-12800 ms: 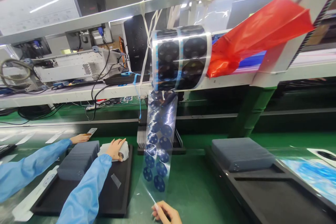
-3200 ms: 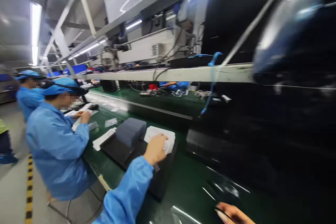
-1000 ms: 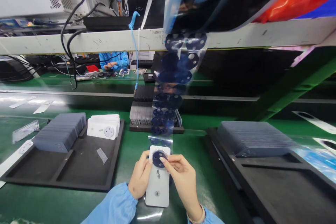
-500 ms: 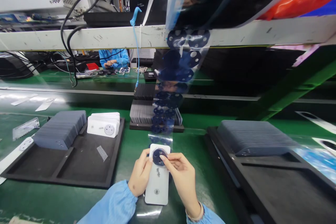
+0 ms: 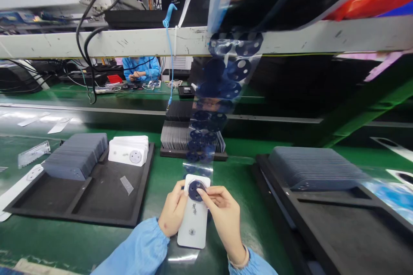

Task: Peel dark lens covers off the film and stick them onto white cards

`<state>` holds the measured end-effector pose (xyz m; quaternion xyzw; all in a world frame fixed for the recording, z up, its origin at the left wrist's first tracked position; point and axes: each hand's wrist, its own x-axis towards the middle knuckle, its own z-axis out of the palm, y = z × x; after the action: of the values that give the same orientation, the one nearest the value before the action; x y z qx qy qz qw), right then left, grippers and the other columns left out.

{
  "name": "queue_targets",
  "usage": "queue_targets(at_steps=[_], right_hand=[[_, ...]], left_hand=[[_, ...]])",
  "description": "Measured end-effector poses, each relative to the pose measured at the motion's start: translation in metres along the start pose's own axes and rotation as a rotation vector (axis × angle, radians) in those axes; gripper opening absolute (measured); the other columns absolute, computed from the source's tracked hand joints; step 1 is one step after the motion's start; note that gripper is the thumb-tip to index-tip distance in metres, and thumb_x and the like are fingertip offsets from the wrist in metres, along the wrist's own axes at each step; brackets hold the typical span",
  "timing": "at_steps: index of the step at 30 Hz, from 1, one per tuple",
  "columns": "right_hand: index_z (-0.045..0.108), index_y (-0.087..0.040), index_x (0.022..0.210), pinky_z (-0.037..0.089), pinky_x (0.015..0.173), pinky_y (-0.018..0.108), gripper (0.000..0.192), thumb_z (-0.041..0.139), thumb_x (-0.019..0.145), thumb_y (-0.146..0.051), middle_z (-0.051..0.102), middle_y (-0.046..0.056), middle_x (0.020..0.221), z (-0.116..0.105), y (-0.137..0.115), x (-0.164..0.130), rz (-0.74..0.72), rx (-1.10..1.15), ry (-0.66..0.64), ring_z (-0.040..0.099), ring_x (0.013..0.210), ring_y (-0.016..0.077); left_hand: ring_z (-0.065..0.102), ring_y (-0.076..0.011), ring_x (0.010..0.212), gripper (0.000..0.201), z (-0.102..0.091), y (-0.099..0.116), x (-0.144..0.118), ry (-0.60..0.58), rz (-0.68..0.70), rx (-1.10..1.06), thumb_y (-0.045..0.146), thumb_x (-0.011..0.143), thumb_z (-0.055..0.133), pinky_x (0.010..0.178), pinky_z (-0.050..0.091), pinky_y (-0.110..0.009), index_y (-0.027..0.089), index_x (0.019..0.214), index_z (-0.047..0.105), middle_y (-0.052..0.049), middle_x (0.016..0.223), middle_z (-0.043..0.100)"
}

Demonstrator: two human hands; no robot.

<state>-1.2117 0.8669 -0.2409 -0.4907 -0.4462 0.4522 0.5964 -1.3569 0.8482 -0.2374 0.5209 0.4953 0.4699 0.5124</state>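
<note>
My left hand [image 5: 174,212] grips a white rounded rectangular panel [image 5: 192,223] by its left edge, thumb on the front. The panel stands tilted, with printed characters at its middle and a small round mark near the bottom. A dark blue round film disc [image 5: 193,190] with several holes lies over its upper end. My right hand [image 5: 223,215] pinches the disc's right edge between thumb and index finger; its other fingers are curled. Behind the panel, a clear strip [image 5: 206,137] carrying rows of similar dark discs hangs down from the shelf.
Left, a black divided tray [image 5: 111,200] holds grey panels [image 5: 77,154] and a stack of white panels [image 5: 129,150]. A rack of thin plates [image 5: 176,135] stands ahead. Grey panels [image 5: 312,165] fill part of a right-hand tray [image 5: 355,227]. A shelf beam [image 5: 129,43] crosses above; a co-worker [image 5: 142,68] sits beyond.
My view has shifted slightly, so the surroundings sit a little higher and to the right. Both hands keep nearly the same hold on the panel and disc.
</note>
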Motion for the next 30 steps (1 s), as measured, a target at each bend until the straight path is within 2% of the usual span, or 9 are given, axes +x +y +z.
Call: queue_targets(at_steps=[10, 24, 30], right_hand=[[0.067, -0.018, 0.07, 0.055, 0.054, 0.026, 0.035, 0.086, 0.066, -0.047, 0.067, 0.003, 0.07, 0.003, -0.003, -0.002, -0.04, -0.019, 0.029, 0.065, 0.06, 0.0165], [0.067, -0.019, 0.071, 0.053, 0.054, 0.024, 0.025, 0.081, 0.075, -0.039, 0.065, 0.003, 0.073, 0.006, -0.002, -0.008, -0.16, -0.11, 0.068, 0.064, 0.064, 0.0158], [0.067, -0.02, 0.075, 0.052, 0.057, 0.025, 0.021, 0.079, 0.077, -0.036, 0.065, 0.002, 0.076, 0.006, 0.004, -0.011, -0.2, -0.178, 0.056, 0.063, 0.066, 0.0156]], left_hand=[[0.058, -0.0156, 0.058, 0.051, 0.0, 0.006, 0.0, -0.009, 0.01, 0.011, 0.059, 0.096, 0.044, 0.054, 0.04, -0.023, 0.015, 0.12, 0.055, -0.002, 0.07, 0.069], [0.061, -0.0159, 0.058, 0.044, -0.001, 0.008, -0.001, -0.001, 0.045, 0.069, 0.052, 0.098, 0.045, 0.054, 0.041, -0.024, 0.016, 0.121, 0.058, -0.003, 0.074, 0.073], [0.07, -0.0199, 0.067, 0.032, 0.003, 0.01, -0.001, 0.02, 0.048, 0.096, 0.043, 0.092, 0.056, 0.059, 0.047, -0.025, 0.019, 0.114, 0.057, -0.004, 0.077, 0.077]])
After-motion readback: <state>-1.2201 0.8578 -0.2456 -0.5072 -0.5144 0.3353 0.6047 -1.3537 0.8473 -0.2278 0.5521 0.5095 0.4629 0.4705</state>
